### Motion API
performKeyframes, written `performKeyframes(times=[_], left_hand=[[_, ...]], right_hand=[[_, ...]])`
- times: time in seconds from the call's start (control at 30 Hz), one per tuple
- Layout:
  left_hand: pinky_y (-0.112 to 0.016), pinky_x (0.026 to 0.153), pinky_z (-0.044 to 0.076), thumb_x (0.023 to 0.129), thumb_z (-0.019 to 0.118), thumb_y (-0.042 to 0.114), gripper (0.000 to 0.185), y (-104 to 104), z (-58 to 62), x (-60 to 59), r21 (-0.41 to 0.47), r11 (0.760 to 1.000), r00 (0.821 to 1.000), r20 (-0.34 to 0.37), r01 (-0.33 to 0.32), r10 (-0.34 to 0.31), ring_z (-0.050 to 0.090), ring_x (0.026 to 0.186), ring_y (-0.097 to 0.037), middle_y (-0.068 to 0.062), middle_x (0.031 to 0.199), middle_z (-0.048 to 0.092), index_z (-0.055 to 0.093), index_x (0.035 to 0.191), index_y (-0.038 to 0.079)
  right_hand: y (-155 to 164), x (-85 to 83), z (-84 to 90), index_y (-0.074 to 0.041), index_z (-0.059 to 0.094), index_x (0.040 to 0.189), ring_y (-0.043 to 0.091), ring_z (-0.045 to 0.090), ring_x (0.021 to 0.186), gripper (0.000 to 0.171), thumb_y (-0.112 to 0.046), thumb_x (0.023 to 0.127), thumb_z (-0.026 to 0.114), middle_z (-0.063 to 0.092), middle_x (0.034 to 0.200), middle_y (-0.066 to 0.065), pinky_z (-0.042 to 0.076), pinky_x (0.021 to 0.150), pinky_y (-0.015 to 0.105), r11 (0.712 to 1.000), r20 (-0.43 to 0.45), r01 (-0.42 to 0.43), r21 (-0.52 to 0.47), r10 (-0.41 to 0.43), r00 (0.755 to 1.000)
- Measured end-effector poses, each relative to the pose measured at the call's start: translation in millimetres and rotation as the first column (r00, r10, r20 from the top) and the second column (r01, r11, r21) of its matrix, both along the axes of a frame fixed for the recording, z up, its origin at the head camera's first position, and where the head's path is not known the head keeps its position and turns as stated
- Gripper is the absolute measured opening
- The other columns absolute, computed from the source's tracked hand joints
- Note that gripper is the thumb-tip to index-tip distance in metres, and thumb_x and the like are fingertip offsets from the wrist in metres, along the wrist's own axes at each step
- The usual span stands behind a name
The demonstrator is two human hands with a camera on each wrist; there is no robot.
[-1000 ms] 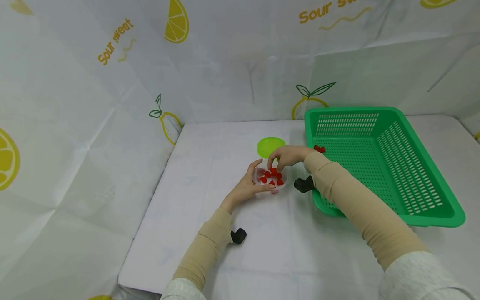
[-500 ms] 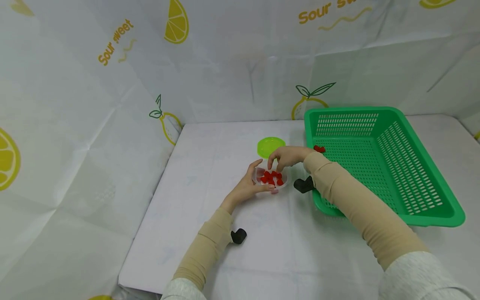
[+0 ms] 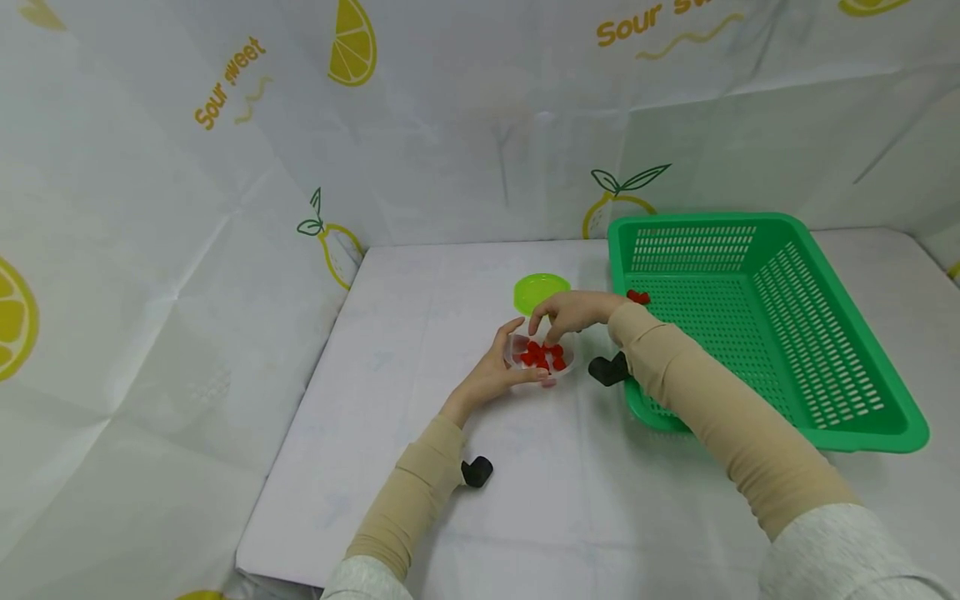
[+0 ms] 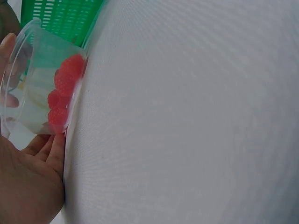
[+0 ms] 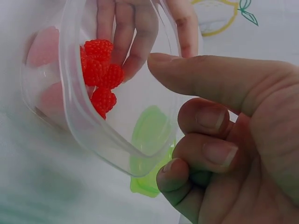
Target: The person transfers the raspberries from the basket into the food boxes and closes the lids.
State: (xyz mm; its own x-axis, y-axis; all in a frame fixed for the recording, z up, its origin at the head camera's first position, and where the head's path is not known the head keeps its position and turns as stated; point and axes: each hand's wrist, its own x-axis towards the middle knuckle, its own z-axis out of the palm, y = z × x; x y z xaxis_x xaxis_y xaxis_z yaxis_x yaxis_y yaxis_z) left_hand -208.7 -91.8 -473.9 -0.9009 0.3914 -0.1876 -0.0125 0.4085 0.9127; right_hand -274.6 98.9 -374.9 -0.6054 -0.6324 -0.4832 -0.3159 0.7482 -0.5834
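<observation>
My left hand (image 3: 491,379) grips a clear plastic container (image 4: 39,77) from its left side, thumb at the front and fingers round the back. Several red raspberries (image 5: 99,77) lie together on the container's floor. My right hand (image 3: 573,312) hovers over the container's far right rim, fingers pointing down into its opening. In the right wrist view the right thumb (image 5: 201,77) is straight and the lower fingers are curled, with nothing visible between them. A bright green lid (image 3: 538,289) lies flat just behind the container, partly seen through its wall in the right wrist view.
A big green slotted basket (image 3: 772,218) stands on the table to the right, under the right forearm. Small red pieces (image 3: 638,297) lie inside its left edge. The white-covered table (image 3: 420,300) meets a lemon-print sheet (image 3: 480,125) at the back and left.
Red raspberries below the right fingertips have settled among the others in the container. The right hand has shifted slightly left over the opening. The left hand stays put.
</observation>
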Motion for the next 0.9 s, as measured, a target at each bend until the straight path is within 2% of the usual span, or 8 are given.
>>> performKeyframes(times=[0.2,0.4,0.67,0.9], left_hand=[[-0.050,0.101,0.039,0.073,0.075,0.047,0.088,0.1,1.2,0.8,0.017,1.000,1.000,-0.002,0.002,-0.002,0.032,0.133,-0.020,0.006,0.144,0.036,0.015,0.137,0.052],[-0.051,0.103,0.036,0.072,0.075,0.049,0.089,-0.2,1.6,-0.1,0.028,1.000,1.000,-0.001,0.004,-0.004,0.031,0.135,-0.019,0.008,0.144,0.036,0.014,0.138,0.052],[-0.051,0.104,0.035,0.071,0.075,0.051,0.089,0.1,1.6,-0.8,0.027,1.000,1.000,0.007,0.003,-0.003,0.031,0.134,-0.018,0.007,0.143,0.036,0.015,0.137,0.052],[-0.055,0.107,0.031,0.071,0.075,0.051,0.088,0.2,1.3,0.1,0.014,1.000,1.000,0.022,-0.005,0.005,0.024,0.139,-0.021,0.006,0.149,0.029,0.015,0.136,0.056]], right_hand=[[3.2,-2.4,6.2,-0.009,0.059,0.119,0.024,0.047,0.074,0.033,-0.015,0.087,0.061,0.050,0.078,0.004,0.039,0.063,0.025,0.998,-0.041,-0.008,-0.060,0.005,0.999],[8.3,-3.5,17.4,-0.010,0.060,0.116,0.020,0.045,0.064,0.030,-0.017,0.087,0.062,0.049,0.071,0.006,0.040,0.059,0.027,0.990,-0.055,0.029,-0.140,-0.037,0.998],[22.5,-2.1,28.9,-0.013,0.060,0.118,0.018,0.045,0.067,0.032,-0.022,0.088,0.063,0.048,0.069,0.002,0.040,0.061,0.027,0.966,-0.012,0.103,-0.237,-0.109,0.994],[44.1,-0.6,36.1,-0.018,0.061,0.117,0.018,0.045,0.069,0.030,-0.025,0.088,0.064,0.047,0.068,0.003,0.041,0.065,0.029,0.934,-0.006,0.171,-0.313,-0.182,0.983]])
